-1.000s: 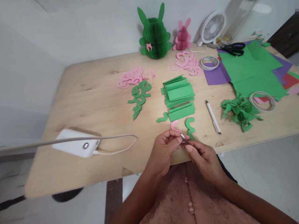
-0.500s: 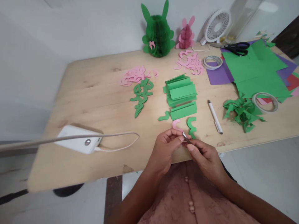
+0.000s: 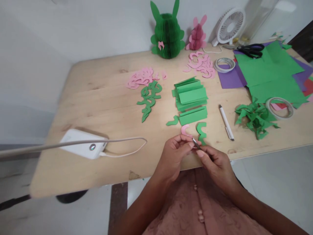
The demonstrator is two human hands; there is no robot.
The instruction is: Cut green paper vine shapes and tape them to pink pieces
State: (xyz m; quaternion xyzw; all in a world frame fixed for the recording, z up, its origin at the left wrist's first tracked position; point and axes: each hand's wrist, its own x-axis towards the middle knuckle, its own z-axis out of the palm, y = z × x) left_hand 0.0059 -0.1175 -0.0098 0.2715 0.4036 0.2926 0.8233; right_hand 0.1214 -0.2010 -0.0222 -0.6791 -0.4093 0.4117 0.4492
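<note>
Close to the table's front edge, my right hand pinches a slim dark tool with a pale tip; its exact kind is not clear. The fingers of my left hand are pressed together at the tool's pale end. Whatever they may pinch is hidden. Just beyond the left fingertips is a curved pink paper piece. A wavy green paper strip lies beyond the tool. Folded green paper strips are stacked farther back, with a small green cutout beside them.
Pink cutouts and green cutouts lie left of centre, more pink ones behind. A white pen, green scraps, tape rolls and scissors are rightward. A power bank with cable sits left; paper rabbits stand behind.
The view has shifted slightly, so the table things appear a little to the right. Both hands keep nearly the same pose around the dark tool.
</note>
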